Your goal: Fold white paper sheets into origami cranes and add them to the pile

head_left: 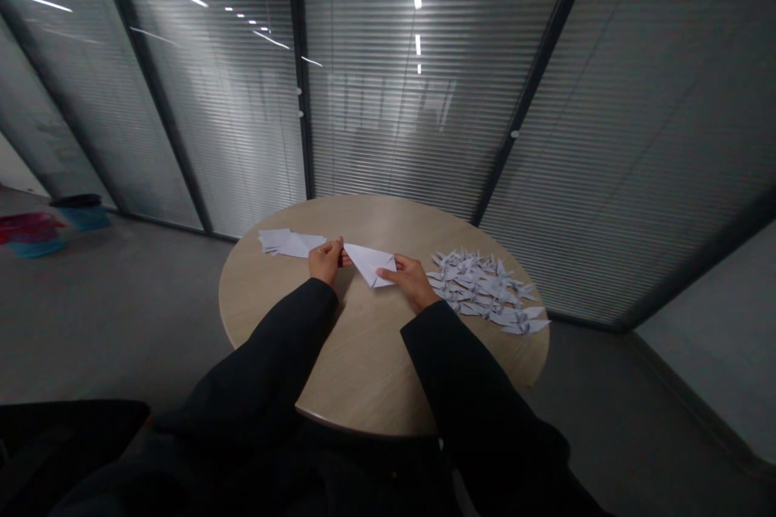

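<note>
A white sheet of paper folded into a triangle (371,262) lies on the round wooden table (364,363), held between both my hands. My left hand (326,259) pinches its left corner with fingers curled. My right hand (412,280) presses and pinches its right edge, fingers closed on the paper. Both arms wear dark sleeves.
A small stack of flat white sheets (289,242) lies at the table's far left. A heap of several folded paper cranes (485,289) covers the right side. Glass walls with blinds stand behind the table. Coloured bins (36,231) sit on the floor far left.
</note>
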Tool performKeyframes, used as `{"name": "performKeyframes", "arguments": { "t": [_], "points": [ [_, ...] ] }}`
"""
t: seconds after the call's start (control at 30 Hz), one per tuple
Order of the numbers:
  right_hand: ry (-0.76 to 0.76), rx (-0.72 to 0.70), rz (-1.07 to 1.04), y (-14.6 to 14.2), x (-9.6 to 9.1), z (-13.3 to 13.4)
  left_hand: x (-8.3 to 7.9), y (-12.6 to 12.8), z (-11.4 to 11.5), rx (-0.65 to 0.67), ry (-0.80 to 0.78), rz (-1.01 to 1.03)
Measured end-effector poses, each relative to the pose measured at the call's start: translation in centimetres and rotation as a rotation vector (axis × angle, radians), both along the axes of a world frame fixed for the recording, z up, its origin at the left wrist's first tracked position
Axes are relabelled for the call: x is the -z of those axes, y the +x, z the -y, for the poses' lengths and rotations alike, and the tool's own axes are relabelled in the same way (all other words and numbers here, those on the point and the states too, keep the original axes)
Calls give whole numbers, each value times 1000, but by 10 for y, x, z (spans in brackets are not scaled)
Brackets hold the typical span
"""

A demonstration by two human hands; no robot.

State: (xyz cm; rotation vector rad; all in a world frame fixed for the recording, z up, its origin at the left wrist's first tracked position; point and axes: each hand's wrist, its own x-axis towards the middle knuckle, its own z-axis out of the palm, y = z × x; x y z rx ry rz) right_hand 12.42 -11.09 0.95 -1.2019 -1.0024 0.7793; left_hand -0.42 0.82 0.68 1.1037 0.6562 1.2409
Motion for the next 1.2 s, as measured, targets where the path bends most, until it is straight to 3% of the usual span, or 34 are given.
{"name": "performKeyframes", "arguments": {
  "t": [0.17, 0.4, 0.63, 1.2],
  "points": [
    [8, -11, 3, -1, -1, 0, -1, 0, 4, -24, 56, -35],
    [42, 72, -3, 2, 3, -2, -3, 0, 5, 144, 57, 46],
    [42, 82, 25, 2, 3, -3, -3, 1, 13, 252, 108, -118],
    [37, 31, -15, -3, 0, -2, -6, 0, 18, 181, 128, -114]
  ]
}}
